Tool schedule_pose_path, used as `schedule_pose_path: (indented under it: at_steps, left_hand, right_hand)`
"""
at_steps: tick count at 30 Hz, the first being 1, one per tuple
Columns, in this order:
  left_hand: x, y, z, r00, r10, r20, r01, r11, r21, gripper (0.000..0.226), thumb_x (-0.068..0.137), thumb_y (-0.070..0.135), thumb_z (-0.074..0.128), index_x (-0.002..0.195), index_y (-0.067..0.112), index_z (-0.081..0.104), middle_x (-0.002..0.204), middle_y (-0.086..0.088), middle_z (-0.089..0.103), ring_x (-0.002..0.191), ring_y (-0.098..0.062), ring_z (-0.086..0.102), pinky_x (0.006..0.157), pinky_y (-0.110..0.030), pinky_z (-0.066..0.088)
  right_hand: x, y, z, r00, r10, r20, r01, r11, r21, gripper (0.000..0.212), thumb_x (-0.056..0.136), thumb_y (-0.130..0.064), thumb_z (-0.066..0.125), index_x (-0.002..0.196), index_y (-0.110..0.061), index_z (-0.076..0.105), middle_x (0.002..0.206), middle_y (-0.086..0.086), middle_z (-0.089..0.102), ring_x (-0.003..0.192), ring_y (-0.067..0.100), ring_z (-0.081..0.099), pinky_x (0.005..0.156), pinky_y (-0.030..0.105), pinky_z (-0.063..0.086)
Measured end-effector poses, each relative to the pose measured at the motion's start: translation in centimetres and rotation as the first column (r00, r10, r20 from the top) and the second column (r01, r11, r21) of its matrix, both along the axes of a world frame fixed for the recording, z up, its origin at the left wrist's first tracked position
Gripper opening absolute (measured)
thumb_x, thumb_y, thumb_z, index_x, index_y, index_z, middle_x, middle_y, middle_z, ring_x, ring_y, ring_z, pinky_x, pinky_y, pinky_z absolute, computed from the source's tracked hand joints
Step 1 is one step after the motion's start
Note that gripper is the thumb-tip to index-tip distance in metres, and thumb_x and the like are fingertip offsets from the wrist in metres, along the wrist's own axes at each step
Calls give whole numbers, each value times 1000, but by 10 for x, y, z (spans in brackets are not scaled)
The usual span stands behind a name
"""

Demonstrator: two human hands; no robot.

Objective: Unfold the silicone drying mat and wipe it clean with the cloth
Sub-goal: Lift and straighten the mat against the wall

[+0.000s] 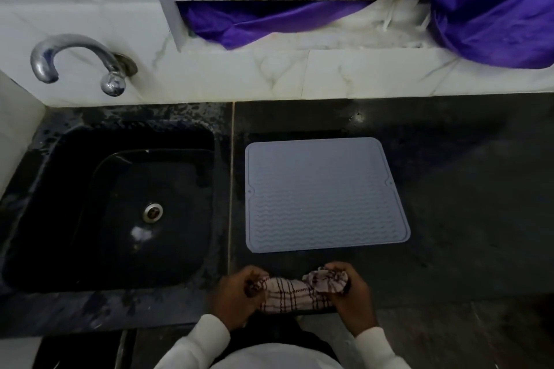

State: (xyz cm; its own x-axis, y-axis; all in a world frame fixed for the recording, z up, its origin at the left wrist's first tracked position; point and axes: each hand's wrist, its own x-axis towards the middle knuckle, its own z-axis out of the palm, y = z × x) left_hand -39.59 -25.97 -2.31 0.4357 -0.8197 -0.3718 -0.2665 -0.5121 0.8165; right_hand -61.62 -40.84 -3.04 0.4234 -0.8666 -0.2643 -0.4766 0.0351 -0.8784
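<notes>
The dark counter (449,189) carries a black sink (120,204) at its left end. Right of the sink the grey silicone mat (323,195) lies flat and fully unfolded, nearer the front edge. Just in front of the mat, at the counter's front edge, the checked cloth (295,293) is bunched between both hands: left hand (236,293) grips one end, right hand (349,290) clutches the other.

The cloth's (295,293) two ends vanish inside the left hand (236,296) and right hand (349,293). At five o'clock, both sleeves (380,347) run off the bottom edge.
</notes>
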Motion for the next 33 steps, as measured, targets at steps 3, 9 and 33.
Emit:
schedule_pose_path:
  at_steps: [3,9,33]
  left_hand:
    - [1,4,-6,989,-31,147,30,1000,9,44,65,40,76,95,64,57,87,31,67,83,10,62,75,-13,50]
    - [27,-11,17,998,29,-47,-32,997,-65,30,75,19,82,102,27,72,95,6,73,92,-5,66,83,-18,50]
    - [97,-186,10,910,203,361,-254,962,101,51,95,45,49,140,23,38,138,-4,42,107,-32,60,84,-45,51]
  right_hand:
    - [-3,-3,-10,986,34,-163,-61,984,-165,59,53,-19,81,99,-50,60,96,-15,62,89,14,61,83,25,45]
    - [-33,-58,44,933,360,-14,-351,918,184,70,62,-28,80,124,-47,54,124,-10,60,117,6,53,98,26,43]
    - [32,-279,18,839,9,-543,-130,974,-185,27,101,-29,36,120,-12,44,107,22,61,91,39,59,71,36,40]
